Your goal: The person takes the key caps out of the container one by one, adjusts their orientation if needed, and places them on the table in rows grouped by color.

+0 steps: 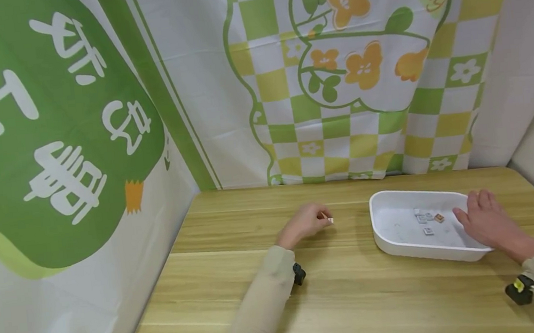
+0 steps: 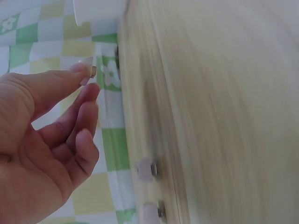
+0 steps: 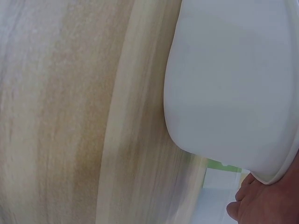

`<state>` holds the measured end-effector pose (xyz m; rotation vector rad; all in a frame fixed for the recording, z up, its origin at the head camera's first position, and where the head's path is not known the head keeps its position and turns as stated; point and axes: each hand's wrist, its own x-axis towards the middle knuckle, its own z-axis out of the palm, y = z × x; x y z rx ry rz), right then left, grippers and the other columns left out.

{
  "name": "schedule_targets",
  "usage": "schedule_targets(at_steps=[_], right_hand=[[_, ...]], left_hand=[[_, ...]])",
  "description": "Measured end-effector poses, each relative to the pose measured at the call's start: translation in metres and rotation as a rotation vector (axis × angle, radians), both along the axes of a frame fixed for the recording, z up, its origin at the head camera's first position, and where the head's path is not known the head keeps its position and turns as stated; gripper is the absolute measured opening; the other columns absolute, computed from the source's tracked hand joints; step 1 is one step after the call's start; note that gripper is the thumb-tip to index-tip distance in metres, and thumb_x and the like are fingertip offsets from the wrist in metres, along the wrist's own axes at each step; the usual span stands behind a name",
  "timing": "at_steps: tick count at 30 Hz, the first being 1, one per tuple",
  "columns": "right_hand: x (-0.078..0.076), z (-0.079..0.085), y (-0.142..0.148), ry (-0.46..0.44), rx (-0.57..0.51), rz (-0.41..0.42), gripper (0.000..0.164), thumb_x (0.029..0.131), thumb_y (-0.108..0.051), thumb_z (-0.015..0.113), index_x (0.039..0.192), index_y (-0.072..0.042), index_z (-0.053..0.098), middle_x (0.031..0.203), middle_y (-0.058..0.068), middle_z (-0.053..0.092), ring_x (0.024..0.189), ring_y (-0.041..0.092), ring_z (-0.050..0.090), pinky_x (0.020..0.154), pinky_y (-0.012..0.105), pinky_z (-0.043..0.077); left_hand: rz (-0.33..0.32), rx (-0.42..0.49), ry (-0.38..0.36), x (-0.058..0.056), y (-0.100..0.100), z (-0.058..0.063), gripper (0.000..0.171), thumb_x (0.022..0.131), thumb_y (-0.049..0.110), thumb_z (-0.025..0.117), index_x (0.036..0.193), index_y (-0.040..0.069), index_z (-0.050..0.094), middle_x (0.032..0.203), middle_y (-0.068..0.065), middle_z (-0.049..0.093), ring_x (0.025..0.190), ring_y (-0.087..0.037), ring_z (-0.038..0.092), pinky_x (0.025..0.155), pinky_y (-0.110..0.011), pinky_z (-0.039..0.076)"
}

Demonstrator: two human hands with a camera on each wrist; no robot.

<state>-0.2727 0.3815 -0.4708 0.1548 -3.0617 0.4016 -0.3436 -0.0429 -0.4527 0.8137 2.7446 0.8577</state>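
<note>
The piece [image 2: 89, 71] we are pinching in our left fingers [image 2: 60, 81] is seeming light and stiff, best held by its edges, our right fingers [image 1: 485, 200] gripping the tray [image 1: 422, 251].

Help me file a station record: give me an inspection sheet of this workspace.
Surface: wooden table, plank-patterned.
Job's things: white tray holding several small white pieces and one brown piece; two more small pieces show on the table in the left wrist view.
Clutter: nothing seen.
Hands: left hand pinches a held piece above the table; right hand lies over the tray's right rim, grip unclear.
Cables: nothing seen.
Surroundings: printed cloth behind the table and at its left.
</note>
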Motion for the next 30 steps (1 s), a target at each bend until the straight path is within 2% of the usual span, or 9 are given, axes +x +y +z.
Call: schedule_targets(at_steps=[3, 8, 14, 19, 21, 23, 26, 30], right_hand=[[0.000, 0.001, 0.000, 0.000, 0.004, -0.002, 0.080, 0.106, -0.042, 0.021, 0.140, 0.029, 0.004, 0.142, 0.055, -0.001, 0.134, 0.067, 0.001, 0.112, 0.070, 0.006], [0.001, 0.003, 0.000, -0.029, -0.002, -0.005, 0.082, 0.106, -0.044, 0.020, 0.140, 0.028, 0.000, 0.143, 0.055, -0.004, 0.135, 0.066, -0.003, 0.112, 0.070, 0.005], [0.001, 0.001, 0.000, -0.023, -0.005, -0.001, 0.082, 0.106, -0.044, 0.020, 0.140, 0.028, 0.001, 0.142, 0.055, -0.004, 0.135, 0.067, -0.002, 0.112, 0.070, 0.004], [0.001, 0.002, 0.000, -0.028, -0.008, 0.001, 0.082, 0.106, -0.044, 0.020, 0.140, 0.028, 0.000, 0.142, 0.055, -0.005, 0.135, 0.067, -0.003, 0.112, 0.070, 0.004], [0.001, 0.003, 0.000, -0.032, -0.003, 0.002, 0.082, 0.106, -0.043, 0.020, 0.140, 0.028, 0.000, 0.142, 0.055, -0.006, 0.135, 0.067, -0.003, 0.112, 0.070, 0.005], [0.001, 0.004, 0.000, -0.038, -0.004, 0.002, 0.082, 0.106, -0.044, 0.020, 0.140, 0.028, -0.001, 0.142, 0.055, -0.007, 0.135, 0.067, -0.003, 0.112, 0.070, 0.004], [0.002, 0.006, -0.001, -0.051, -0.005, -0.002, 0.083, 0.106, -0.044, 0.020, 0.140, 0.028, -0.002, 0.143, 0.054, -0.008, 0.135, 0.066, -0.004, 0.112, 0.070, 0.004], [0.002, 0.008, -0.002, -0.066, -0.010, -0.004, 0.083, 0.106, -0.044, 0.020, 0.140, 0.028, -0.003, 0.143, 0.054, -0.010, 0.135, 0.066, -0.006, 0.112, 0.070, 0.004]], left_hand=[[0.008, -0.008, -0.011, -0.002, -0.007, -0.001, 0.016, 0.095, 0.020, 0.064, 0.106, 0.012, 0.073, 0.102, -0.004, 0.072, 0.090, -0.012, 0.063, 0.074, -0.022, 0.049], [0.034, -0.034, -0.019, -0.003, -0.015, -0.003, 0.011, 0.093, 0.019, 0.067, 0.099, 0.013, 0.073, 0.096, -0.003, 0.070, 0.081, -0.010, 0.058, 0.069, -0.023, 0.047], [0.082, -0.084, 0.011, -0.005, -0.020, -0.006, 0.011, 0.089, 0.021, 0.071, 0.096, 0.014, 0.075, 0.095, -0.002, 0.071, 0.080, -0.012, 0.059, 0.070, -0.024, 0.047], [0.131, -0.147, 0.036, -0.003, -0.024, -0.005, 0.010, 0.088, 0.024, 0.072, 0.093, 0.017, 0.077, 0.102, 0.000, 0.073, 0.095, -0.017, 0.062, 0.087, -0.032, 0.050], [0.141, -0.155, 0.031, -0.003, -0.025, -0.005, 0.009, 0.088, 0.024, 0.073, 0.091, 0.017, 0.077, 0.103, -0.001, 0.074, 0.105, -0.020, 0.063, 0.104, -0.038, 0.044], [0.158, -0.162, 0.015, -0.002, -0.026, -0.004, 0.008, 0.088, 0.025, 0.073, 0.089, 0.019, 0.077, 0.106, -0.001, 0.073, 0.117, -0.026, 0.060, 0.113, -0.045, 0.035], [0.189, -0.172, -0.014, 0.000, -0.028, -0.004, 0.007, 0.088, 0.027, 0.073, 0.087, 0.021, 0.077, 0.113, -0.002, 0.072, 0.131, -0.035, 0.048, 0.118, -0.053, 0.025], [0.213, -0.177, -0.037, 0.000, -0.029, -0.005, 0.007, 0.088, 0.028, 0.073, 0.089, 0.022, 0.077, 0.120, -0.004, 0.069, 0.136, -0.039, 0.040, 0.117, -0.054, 0.026]])
